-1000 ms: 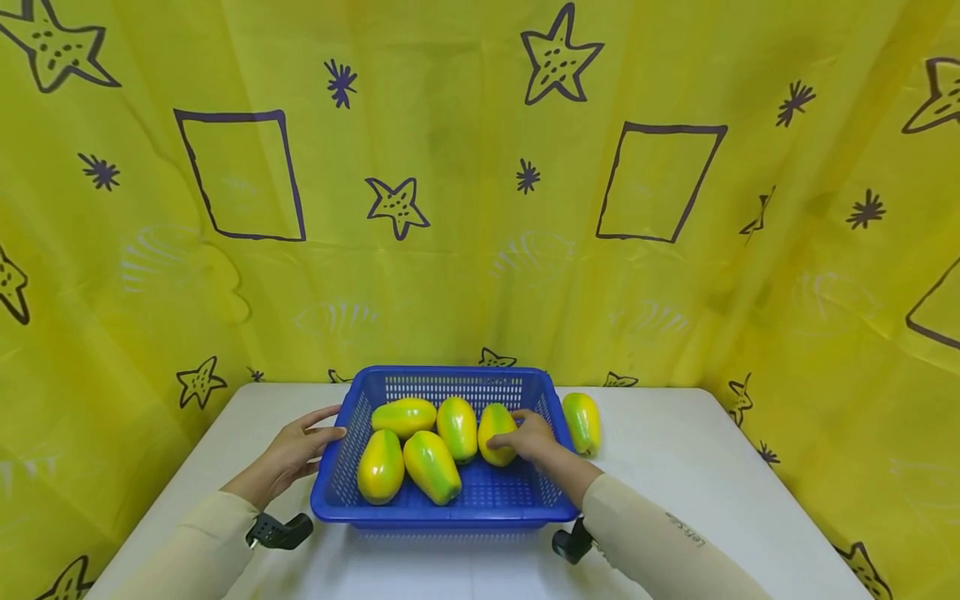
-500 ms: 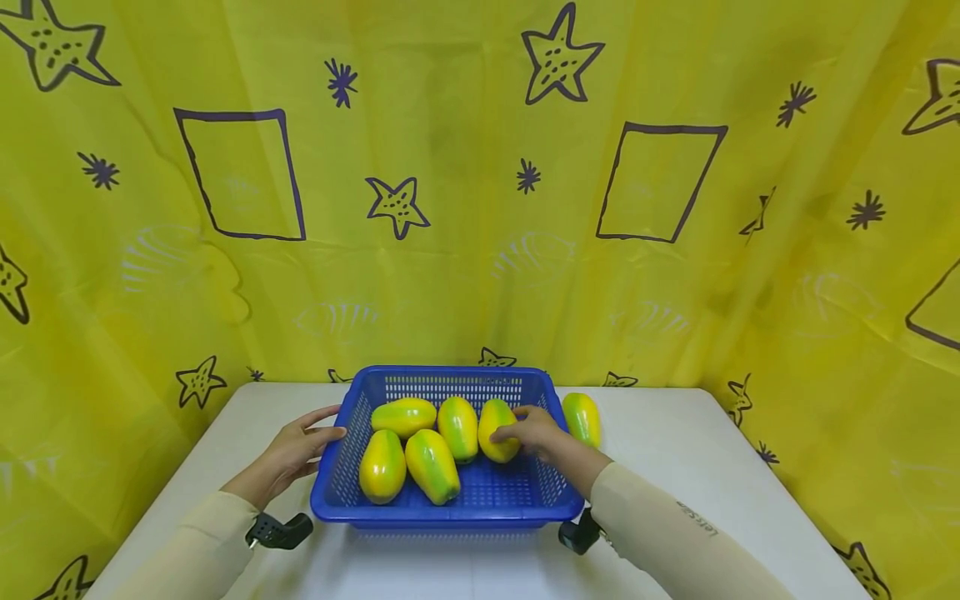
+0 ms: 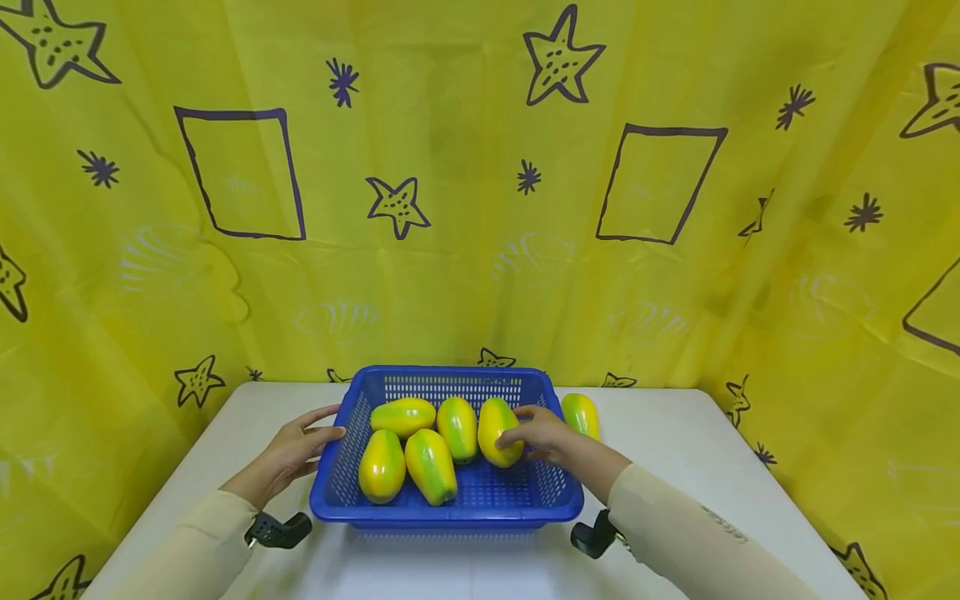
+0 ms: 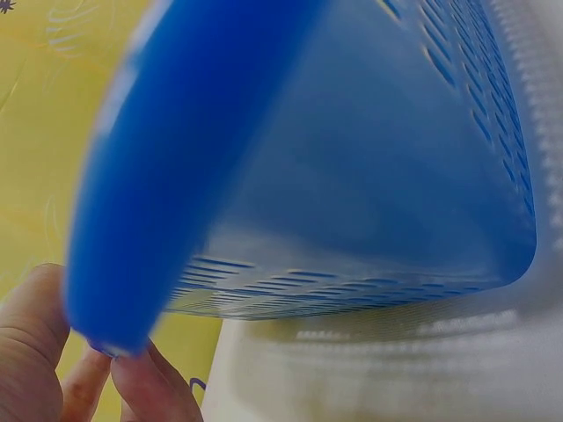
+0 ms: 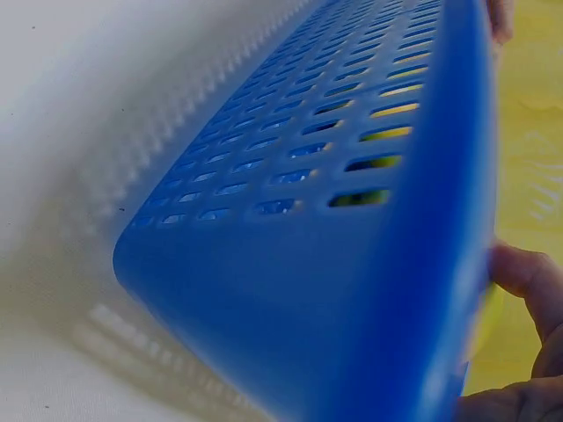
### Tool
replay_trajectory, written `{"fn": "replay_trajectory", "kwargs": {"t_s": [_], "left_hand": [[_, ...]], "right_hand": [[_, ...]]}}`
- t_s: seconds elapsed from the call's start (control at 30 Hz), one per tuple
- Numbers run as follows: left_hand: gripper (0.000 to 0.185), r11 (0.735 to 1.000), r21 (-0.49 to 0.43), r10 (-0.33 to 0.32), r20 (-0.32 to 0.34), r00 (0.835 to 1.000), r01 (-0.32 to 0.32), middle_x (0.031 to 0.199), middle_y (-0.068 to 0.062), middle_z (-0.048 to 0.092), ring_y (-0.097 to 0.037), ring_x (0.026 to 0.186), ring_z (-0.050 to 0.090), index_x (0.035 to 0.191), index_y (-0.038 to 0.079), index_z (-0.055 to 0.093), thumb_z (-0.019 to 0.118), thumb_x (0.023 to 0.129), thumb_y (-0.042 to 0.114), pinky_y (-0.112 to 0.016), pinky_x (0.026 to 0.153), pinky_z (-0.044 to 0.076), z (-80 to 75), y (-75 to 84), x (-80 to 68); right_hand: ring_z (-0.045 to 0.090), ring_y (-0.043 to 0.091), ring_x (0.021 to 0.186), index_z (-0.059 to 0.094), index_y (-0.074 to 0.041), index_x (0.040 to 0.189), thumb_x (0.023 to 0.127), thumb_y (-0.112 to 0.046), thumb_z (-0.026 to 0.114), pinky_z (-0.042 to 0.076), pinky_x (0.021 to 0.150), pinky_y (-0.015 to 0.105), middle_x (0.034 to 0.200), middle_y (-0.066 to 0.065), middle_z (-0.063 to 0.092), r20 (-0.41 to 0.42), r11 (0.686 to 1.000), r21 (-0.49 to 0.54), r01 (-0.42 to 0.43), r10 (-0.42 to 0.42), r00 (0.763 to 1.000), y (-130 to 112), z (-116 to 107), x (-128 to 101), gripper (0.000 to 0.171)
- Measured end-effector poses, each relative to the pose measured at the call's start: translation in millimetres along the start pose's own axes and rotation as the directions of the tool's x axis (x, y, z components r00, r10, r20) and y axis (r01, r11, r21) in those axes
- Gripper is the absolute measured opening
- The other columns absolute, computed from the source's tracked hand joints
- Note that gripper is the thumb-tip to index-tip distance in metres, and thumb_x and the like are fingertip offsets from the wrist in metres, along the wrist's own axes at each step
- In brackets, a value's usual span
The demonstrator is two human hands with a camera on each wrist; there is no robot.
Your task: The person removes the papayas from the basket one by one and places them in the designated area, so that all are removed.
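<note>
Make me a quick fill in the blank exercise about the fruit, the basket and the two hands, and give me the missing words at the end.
1. The basket is ____ in colour.
2. The right hand holds a fruit while the left hand grips the rim of the ____.
3. Counting the held one, ____ fruits are in the basket.
4. In the head view, the loose fruit lies on the white table to the basket's ____.

Missing words: blue; basket; five; right.
</note>
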State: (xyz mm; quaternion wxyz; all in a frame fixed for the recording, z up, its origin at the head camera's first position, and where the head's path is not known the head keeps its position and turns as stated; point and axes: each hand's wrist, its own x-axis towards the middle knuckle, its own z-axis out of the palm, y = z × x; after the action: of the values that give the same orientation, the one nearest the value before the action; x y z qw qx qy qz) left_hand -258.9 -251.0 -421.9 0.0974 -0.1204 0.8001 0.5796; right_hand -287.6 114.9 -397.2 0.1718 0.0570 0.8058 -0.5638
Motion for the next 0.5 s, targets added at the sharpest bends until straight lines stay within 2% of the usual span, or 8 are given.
{"fn": "replay_trajectory", "kwargs": {"t_s": [0.33,0.5], "left_hand": [[0.070,1.000,0.000,-0.003,0.002,1.000,0.003,0.138,-0.030,0.049,-0.017,0.091,0.067,0.154,0.011,0.031,0.065,0.094,0.029,-0.036,0.081,0.059,0.0,-0.3,0.8],[0.070,1.000,0.000,0.001,0.017,1.000,-0.001,0.140,-0.031,0.046,-0.019,0.094,0.067,0.154,0.010,0.030,0.063,0.095,0.028,-0.039,0.082,0.059,-1.3,-0.9,2.3]], "right_hand": [[0.045,0.047,0.125,0.036,0.005,0.145,0.074,0.002,0.078,0.042,0.104,0.061,0.140,0.030,0.042,0.070,0.999,0.023,-0.041,0.040,0.997,-6,-9,-8,0.082],[0.047,0.046,0.123,0.037,0.002,0.145,0.074,0.001,0.079,0.043,0.104,0.059,0.140,0.028,0.043,0.078,0.998,0.002,-0.059,0.058,0.995,-9,-12,-11,0.083]]}}
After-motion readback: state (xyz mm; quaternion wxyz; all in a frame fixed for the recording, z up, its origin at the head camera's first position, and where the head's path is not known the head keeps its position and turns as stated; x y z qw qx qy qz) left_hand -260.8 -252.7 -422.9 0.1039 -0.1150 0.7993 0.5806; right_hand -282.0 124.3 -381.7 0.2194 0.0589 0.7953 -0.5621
